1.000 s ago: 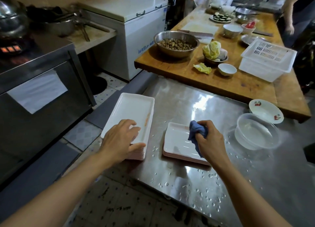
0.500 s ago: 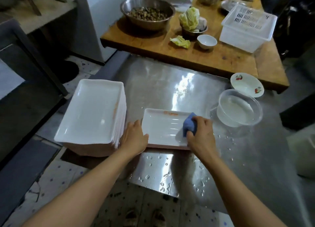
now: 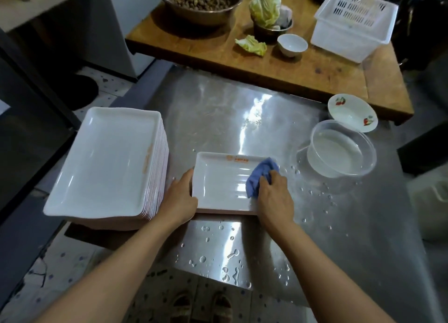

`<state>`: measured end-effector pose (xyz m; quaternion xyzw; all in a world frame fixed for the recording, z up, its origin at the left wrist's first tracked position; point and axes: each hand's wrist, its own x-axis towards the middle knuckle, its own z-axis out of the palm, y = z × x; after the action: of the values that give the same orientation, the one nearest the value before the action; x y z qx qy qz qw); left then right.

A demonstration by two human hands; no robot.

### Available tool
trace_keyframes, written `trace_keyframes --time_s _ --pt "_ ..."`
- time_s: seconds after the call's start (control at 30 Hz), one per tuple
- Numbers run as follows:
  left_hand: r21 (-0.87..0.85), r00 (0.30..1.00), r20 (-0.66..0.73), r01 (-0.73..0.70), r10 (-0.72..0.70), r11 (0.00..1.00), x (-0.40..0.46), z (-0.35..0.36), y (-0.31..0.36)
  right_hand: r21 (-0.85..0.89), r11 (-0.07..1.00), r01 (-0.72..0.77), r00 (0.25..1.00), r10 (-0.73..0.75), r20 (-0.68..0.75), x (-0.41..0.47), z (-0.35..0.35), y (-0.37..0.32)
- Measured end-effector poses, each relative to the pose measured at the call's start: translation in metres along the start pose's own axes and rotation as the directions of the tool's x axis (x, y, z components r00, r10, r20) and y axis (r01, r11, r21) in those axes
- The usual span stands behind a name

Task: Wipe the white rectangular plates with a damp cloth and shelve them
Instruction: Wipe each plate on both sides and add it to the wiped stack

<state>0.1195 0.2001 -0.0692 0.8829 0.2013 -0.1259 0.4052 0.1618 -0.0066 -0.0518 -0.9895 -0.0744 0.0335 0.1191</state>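
Right hand (image 3: 274,196) with cloth (image 3: 260,177) on plate (image 3: 218,184)

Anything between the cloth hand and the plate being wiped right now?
Nothing visible. The right hand presses the blue cloth straight onto the plate, while the left hand holds its left edge.

A white rectangular plate (image 3: 223,184) lies flat on the wet steel table (image 3: 242,109). The left hand (image 3: 178,201) grips its nine o'clock edge, while the right hand (image 3: 274,199) presses a blue cloth (image 3: 260,176) onto its three o'clock end. At nine o'clock from the plate, just beside the left hand, stands a tall stack of plates (image 3: 109,165). At two o'clock sits a clear tub of water (image 3: 341,150), with a small painted dish (image 3: 352,115) touching its far rim. Water drops dot the table.
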Motion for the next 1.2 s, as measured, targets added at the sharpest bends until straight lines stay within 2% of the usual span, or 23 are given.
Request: trace_keyframes --time_s 0.07,0.17,0.23,0.4,0.63,0.73,0.93,1.03,1.13,1.2 --pt "-0.025 1.0 0.009 -0.005 0.005 1.0 -0.001 -0.001 0.001 -0.005 0.998 -0.068 0.997 0.068 -0.039 0.016 -0.001 -0.005" --pt "-0.066 1.0 0.02 -0.005 0.006 0.998 -0.004 -0.001 0.002 0.133 0.984 -0.12 0.991 0.127 -0.051 0.03 0.002 -0.017" --pt "-0.116 1.0 0.023 -0.004 0.006 0.993 -0.006 -0.001 0.003 0.147 0.986 -0.077 0.992 0.091 -0.088 0.036 0.007 -0.018" --pt "-0.16 1.0 0.012 -0.02 0.023 0.987 -0.005 0.001 0.002 0.169 0.982 0.08 0.997 -0.079 -0.012 0.043 0.01 -0.046" --pt "-0.163 1.0 0.021 -0.001 0.004 0.987 0.0 -0.001 -0.001 0.251 0.927 0.279 0.948 -0.307 0.08 0.044 0.021 -0.093" --pt "-0.163 1.0 0.03 0.009 -0.004 0.987 0.003 -0.001 -0.002 0.286 0.912 0.293 0.929 -0.343 0.142 0.039 0.016 -0.097" --pt "-0.373 0.996 0.078 0.057 -0.029 0.926 -0.003 -0.004 0.001 0.334 0.891 0.307 0.89 -0.393 0.231 0.005 0.01 -0.081" --pt "-0.403 0.998 0.065 0.034 -0.008 0.915 -0.006 -0.007 0.005 0.325 0.89 0.319 0.879 -0.406 0.25 -0.012 0.007 -0.076" --pt "-0.389 0.999 0.045 0.022 -0.005 0.921 -0.009 -0.007 0.009 0.257 0.887 0.384 0.861 -0.445 0.246 -0.021 0.004 -0.068" --pt "-0.254 1.0 0.003 -0.005 0.006 0.967 -0.01 -0.005 0.011 0.198 0.896 0.398 0.869 -0.438 0.232 -0.024 0.001 -0.058"
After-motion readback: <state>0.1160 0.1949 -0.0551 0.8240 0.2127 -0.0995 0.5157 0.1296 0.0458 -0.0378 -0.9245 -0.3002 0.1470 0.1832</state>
